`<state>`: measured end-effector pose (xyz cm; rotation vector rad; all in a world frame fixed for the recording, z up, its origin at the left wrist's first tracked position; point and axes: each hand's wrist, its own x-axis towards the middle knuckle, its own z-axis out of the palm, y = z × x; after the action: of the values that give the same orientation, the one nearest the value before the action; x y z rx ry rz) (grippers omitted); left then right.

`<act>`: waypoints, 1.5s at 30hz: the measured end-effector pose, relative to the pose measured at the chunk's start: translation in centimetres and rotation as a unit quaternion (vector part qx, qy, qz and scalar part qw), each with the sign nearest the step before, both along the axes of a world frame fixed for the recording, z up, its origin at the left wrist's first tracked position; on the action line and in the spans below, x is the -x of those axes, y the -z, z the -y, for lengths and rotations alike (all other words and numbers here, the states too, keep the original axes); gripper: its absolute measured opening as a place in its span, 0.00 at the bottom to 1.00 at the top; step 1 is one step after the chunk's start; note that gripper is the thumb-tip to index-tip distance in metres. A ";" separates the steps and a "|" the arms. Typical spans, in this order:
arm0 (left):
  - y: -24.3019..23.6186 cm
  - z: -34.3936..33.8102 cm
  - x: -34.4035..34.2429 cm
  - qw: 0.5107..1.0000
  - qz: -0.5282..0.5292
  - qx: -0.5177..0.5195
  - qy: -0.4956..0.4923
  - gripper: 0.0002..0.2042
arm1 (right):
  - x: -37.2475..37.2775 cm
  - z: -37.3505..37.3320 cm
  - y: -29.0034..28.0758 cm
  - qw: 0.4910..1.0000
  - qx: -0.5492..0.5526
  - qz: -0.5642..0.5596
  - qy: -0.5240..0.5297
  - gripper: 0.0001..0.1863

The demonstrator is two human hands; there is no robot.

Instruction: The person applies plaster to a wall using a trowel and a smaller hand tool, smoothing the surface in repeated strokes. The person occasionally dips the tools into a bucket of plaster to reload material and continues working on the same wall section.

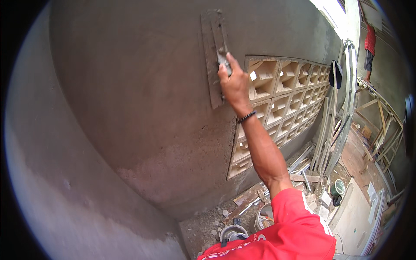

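My right hand (235,84) is closed round the handle of a long plastering trowel (212,56), its fingers wrapped over the grip. The trowel stands nearly upright with its blade flat against the grey plastered wall (143,86), and wet mortar smears its back. A dark braided band (247,116) circles my right wrist. Just right of the hand, a panel of cream ventilation blocks (262,78) is set into the wall. Lower down, the plaster looks rougher and paler. My left hand is out of view.
A second wall (56,186) meets this one at the left corner. Buckets (263,216) and rubble (208,225) lie on the floor below. Upright poles (346,99) stand at the right. Beyond them, a person in red (369,41) stands on wooden scaffolding (381,112).
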<state>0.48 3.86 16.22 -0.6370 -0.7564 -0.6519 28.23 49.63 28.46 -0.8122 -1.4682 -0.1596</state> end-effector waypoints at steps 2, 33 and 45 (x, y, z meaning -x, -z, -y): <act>0.7 0.5 0.8 1.000 -0.022 -0.004 0.012 0.14 | -2.3 -0.8 -6.8 0.997 0.014 -0.069 0.028 0.26; -0.1 1.3 -2.9 0.964 0.134 0.096 -0.207 0.15 | -8.0 -4.3 -16.0 0.997 -0.048 0.034 0.054 0.26; 0.1 0.1 -2.1 0.958 0.151 0.082 -0.229 0.12 | -9.9 -6.2 -8.4 0.997 0.026 0.073 0.016 0.25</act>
<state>2.61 3.79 16.13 -0.4917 -1.2082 -0.2592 38.13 55.87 36.86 -0.8815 -1.6021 -0.2090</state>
